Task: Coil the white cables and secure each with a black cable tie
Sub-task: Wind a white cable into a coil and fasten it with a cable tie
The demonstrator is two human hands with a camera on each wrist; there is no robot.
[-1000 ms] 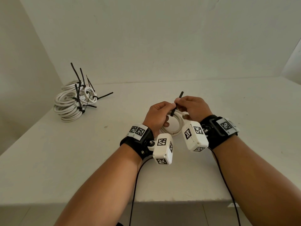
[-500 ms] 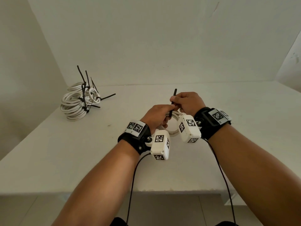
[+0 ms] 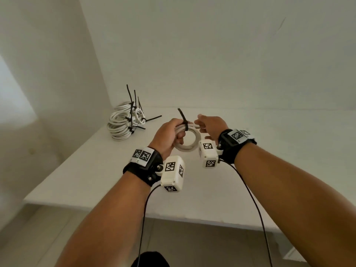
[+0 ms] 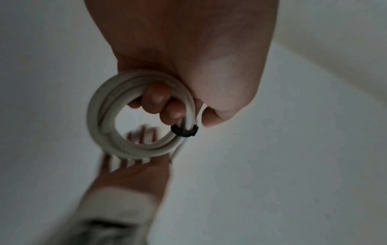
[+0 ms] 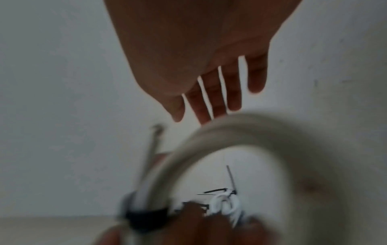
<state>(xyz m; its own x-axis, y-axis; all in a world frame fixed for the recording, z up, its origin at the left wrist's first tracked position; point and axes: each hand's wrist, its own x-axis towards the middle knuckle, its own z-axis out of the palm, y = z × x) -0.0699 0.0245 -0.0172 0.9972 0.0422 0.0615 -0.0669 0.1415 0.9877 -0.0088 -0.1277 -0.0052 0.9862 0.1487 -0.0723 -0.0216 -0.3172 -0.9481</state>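
Note:
My left hand point(image 3: 170, 134) grips a small coil of white cable point(image 3: 189, 140) above the white table, fingers curled through the ring point(image 4: 125, 126). A black cable tie point(image 3: 184, 121) is cinched round the coil beside my left fingers, its tail sticking up; its loop point(image 4: 185, 131) shows in the left wrist view. My right hand point(image 3: 209, 125) is just right of the coil with straight, spread fingers point(image 5: 215, 92) and holds nothing. The coil point(image 5: 230, 132) appears blurred below those fingers in the right wrist view.
A pile of tied white cable coils point(image 3: 125, 124) with black tie tails sticking out sits at the table's back left, near the wall corner. The white table point(image 3: 269, 170) has its front edge close to my forearms. Black wires hang from both wrist cameras.
My right hand has let go of the tie tail and opened, drawing away to the right. The left hand keeps the coil, with the tie now standing free. The head view has tilted up.

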